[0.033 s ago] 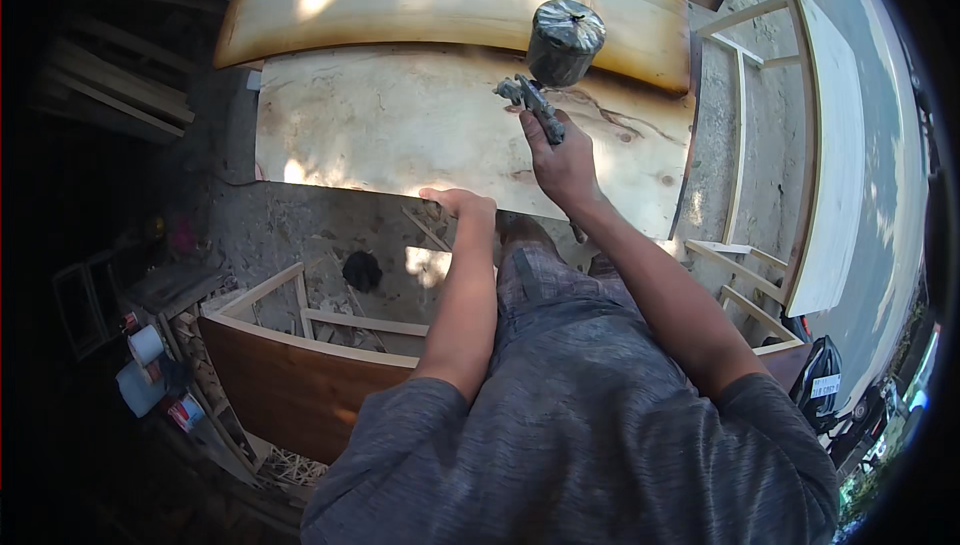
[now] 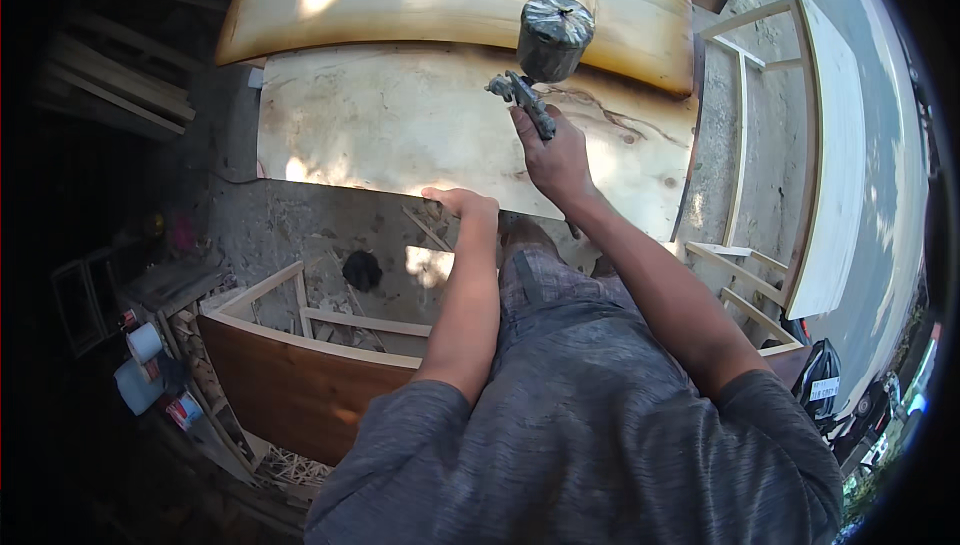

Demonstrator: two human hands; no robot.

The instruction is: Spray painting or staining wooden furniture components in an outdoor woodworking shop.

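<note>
My right hand (image 2: 558,157) is wrapped round the handle of a spray gun (image 2: 530,107), held above a pale wooden board (image 2: 370,125). A round, paint-smeared cup (image 2: 555,40) sits on top of the gun, whose nozzle end points to the left. At the board's near edge, my left hand (image 2: 465,202) grips the rim. Its thumb side shows along the edge, while the other fingers are mostly hidden. Beyond lies a second pale panel (image 2: 420,0) with browned, darker-toned edges. Part of that panel is covered by the cup.
To my right stands a pale panel on a wooden frame (image 2: 835,155). A brown-faced wooden frame (image 2: 290,380) is close at my left side. Bare timber (image 2: 120,70) is stacked far left. A dark round thing (image 2: 361,270) lies on the dusty floor, and containers (image 2: 145,343) stand lower left.
My right hand and the spray gun have shifted slightly left and away from me. My left hand keeps its hold on the board's edge.
</note>
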